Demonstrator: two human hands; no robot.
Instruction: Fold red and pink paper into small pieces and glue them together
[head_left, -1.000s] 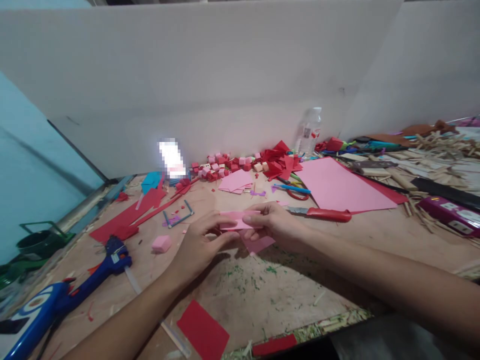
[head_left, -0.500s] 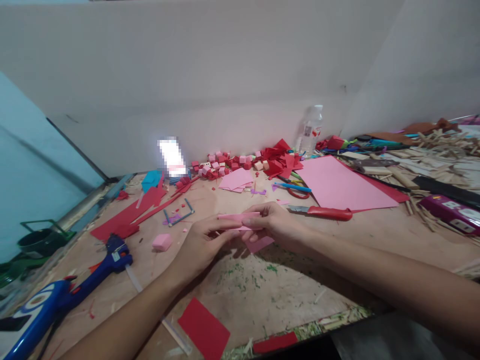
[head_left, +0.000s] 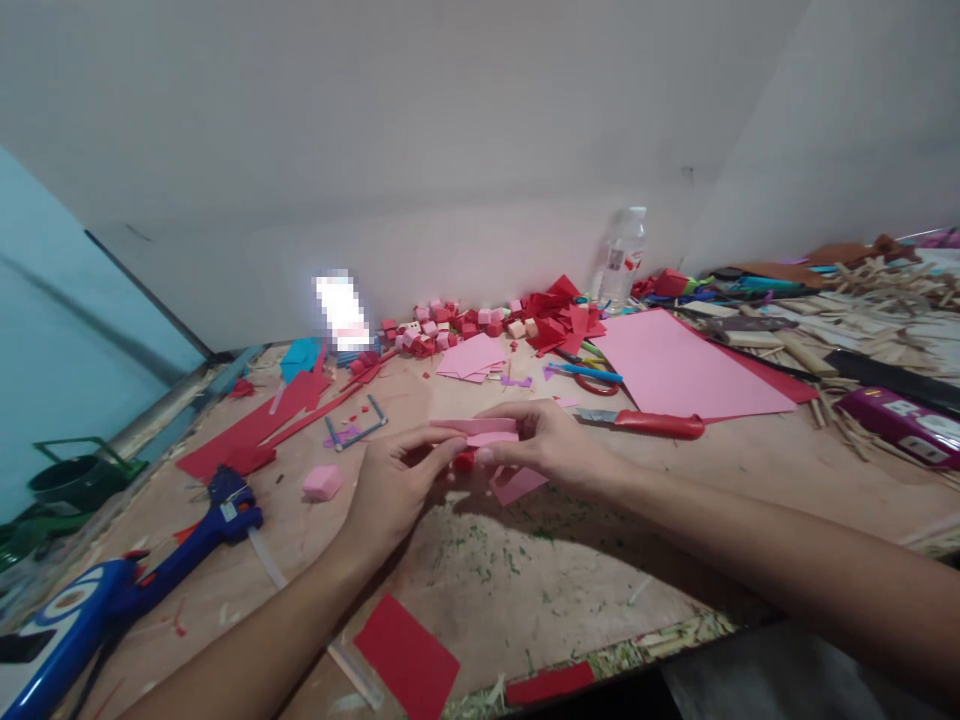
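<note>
Both hands meet over the middle of the wooden table (head_left: 525, 590). My left hand (head_left: 394, 485) and my right hand (head_left: 551, 445) pinch the two ends of a folded pink paper strip (head_left: 480, 430), held just above the tabletop. A small red piece (head_left: 465, 461) shows under the strip between my fingertips. Another pink paper scrap (head_left: 517, 485) lies on the table below my right hand. Fingers of both hands are closed on the strip.
A blue glue gun (head_left: 150, 570) lies front left, a pink foam cube (head_left: 322, 482) beside it. A red-handled knife (head_left: 645, 423), scissors (head_left: 589, 375) and a large pink sheet (head_left: 675, 370) lie right. Red and pink cubes (head_left: 450, 325), a bottle (head_left: 621, 258), wooden sticks (head_left: 885, 310), red square (head_left: 405, 660).
The pink strip has been folded tighter and lifted slightly, and a small red piece now shows beneath it. Both hands stayed in nearly the same place.
</note>
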